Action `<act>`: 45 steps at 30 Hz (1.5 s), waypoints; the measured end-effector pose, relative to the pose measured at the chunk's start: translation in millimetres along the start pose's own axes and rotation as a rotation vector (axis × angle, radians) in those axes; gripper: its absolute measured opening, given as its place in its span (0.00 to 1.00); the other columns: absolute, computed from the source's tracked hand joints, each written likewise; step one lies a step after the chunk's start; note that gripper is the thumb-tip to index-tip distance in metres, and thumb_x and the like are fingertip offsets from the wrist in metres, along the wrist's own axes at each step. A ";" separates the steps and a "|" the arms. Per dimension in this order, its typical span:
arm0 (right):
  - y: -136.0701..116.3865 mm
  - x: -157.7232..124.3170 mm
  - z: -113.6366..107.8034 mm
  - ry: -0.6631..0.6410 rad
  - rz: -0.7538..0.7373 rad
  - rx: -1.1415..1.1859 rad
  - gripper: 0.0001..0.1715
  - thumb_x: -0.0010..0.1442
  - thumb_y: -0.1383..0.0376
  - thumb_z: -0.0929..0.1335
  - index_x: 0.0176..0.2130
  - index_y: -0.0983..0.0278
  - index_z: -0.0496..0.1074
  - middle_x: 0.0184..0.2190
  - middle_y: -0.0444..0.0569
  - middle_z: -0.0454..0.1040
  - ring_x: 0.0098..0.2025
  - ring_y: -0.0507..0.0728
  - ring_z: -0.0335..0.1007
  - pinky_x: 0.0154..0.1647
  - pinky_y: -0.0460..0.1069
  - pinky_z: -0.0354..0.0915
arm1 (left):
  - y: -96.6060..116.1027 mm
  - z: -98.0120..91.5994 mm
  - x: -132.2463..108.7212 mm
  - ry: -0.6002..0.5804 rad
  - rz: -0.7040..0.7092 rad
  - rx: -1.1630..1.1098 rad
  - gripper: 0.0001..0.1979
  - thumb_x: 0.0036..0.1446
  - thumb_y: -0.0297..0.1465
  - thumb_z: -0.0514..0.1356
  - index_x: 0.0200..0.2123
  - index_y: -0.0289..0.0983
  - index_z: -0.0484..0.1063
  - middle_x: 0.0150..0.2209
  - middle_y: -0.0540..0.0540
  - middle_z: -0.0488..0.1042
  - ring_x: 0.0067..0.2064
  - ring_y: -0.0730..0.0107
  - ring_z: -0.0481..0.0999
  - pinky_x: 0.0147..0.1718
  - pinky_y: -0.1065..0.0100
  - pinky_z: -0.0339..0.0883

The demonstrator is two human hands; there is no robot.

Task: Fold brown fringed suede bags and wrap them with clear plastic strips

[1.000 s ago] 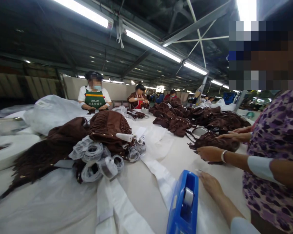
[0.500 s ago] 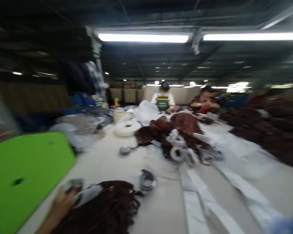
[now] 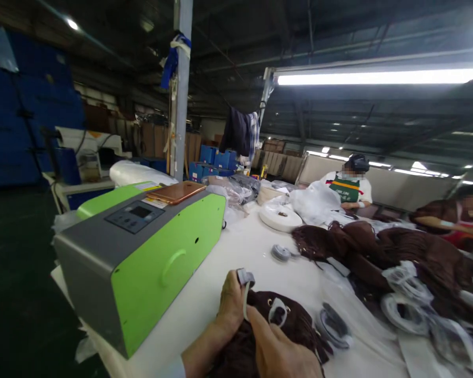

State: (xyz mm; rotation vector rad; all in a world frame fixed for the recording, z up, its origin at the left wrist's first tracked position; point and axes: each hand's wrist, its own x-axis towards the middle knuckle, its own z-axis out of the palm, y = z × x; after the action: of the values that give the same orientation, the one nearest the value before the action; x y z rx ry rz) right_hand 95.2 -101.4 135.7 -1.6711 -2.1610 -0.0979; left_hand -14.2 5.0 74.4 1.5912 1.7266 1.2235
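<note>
My left hand is closed around a small roll of grey tape. A pale strip hangs down from the roll between my two hands. Just right of it, my right hand has its fingers at the strip's lower end, seemingly pinching it. Beneath both hands lies a dark brown fabric piece, with a pale grey patch around a dark spot and two small light rings, like an animal's face. My hands cover part of it.
Left stands a green and grey machine with a phone on top. Beyond my hands are a grey tape roll, a large white roll and brown fabric. Another grey coil lies right. Two people work across the table.
The view has swung left, bringing the whole machine into sight. My right hand has come to the strip beside my left hand, which still holds the roll.
</note>
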 end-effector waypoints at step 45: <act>-0.1 89.7 61.3 0.066 0.721 0.894 0.12 0.53 0.61 0.56 0.20 0.58 0.49 0.13 0.34 0.47 0.14 0.48 0.47 0.15 0.44 0.48 | -49.0 32.3 -13.4 0.226 0.448 0.276 0.11 0.52 0.17 0.45 0.35 0.36 0.58 0.32 0.44 0.65 0.33 0.61 0.66 0.35 0.61 0.65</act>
State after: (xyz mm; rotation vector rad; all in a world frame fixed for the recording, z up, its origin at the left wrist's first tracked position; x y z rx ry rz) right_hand 60.4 -1.4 111.5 -1.6737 -1.1180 0.8575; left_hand -10.1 5.2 14.3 2.1621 1.7955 1.4668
